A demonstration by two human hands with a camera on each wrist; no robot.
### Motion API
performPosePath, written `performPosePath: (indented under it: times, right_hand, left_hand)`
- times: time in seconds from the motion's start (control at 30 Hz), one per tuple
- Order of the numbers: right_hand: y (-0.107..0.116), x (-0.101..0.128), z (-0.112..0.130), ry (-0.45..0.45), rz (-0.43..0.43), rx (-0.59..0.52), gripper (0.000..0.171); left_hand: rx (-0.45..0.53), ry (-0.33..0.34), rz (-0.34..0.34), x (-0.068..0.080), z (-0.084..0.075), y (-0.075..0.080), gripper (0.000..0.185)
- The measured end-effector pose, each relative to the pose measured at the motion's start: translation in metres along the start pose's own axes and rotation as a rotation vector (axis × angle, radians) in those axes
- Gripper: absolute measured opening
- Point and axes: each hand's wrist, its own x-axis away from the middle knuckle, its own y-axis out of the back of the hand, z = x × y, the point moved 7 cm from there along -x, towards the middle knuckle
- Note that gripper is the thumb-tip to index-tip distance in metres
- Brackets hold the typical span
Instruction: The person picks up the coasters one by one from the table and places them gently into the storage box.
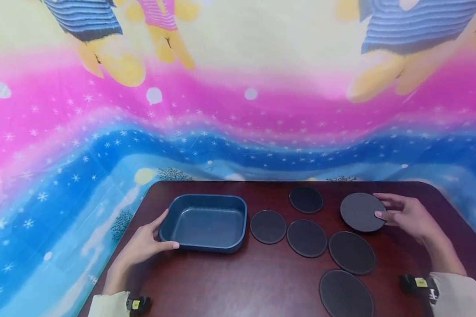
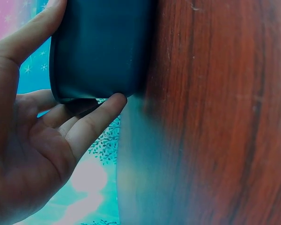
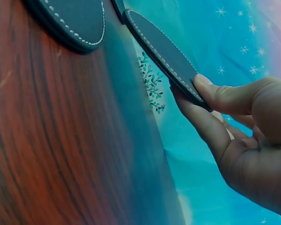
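Note:
A dark blue rectangular tray (image 1: 206,199) sits empty on the left of the brown wooden table (image 1: 230,281). My left hand (image 1: 159,232) grips its left end, thumb against the near corner and fingers along the side; the left wrist view shows the fingers reaching under the tray (image 2: 103,47) at its corner. My right hand (image 1: 382,211) pinches the right edge of a round dark coaster (image 1: 361,212), thumb on top and fingers beneath. In the right wrist view that coaster (image 3: 161,51) is tilted up off the table in my right hand (image 3: 201,93).
Several more round dark coasters lie flat to the right of the tray, among them one at the back (image 1: 306,199), one beside the tray (image 1: 268,226) and one at the front edge (image 1: 346,294). A bright printed cloth (image 1: 63,176) hangs behind and beside the table.

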Motion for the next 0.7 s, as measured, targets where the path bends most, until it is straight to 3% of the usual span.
performPosePath:
  times: [0.3,0.7]
  right_hand:
    - [-0.005,-0.003,-0.006,-0.020,-0.012,-0.114,0.070]
    - [-0.015,-0.003,-0.009,-0.111,0.080,-0.349,0.062]
  left_hand:
    - [-0.003,-0.001,-0.001,0.001,0.002,0.001,0.115]
    - [-0.014,0.005,0.002,0.001,0.000,0.001,0.117]
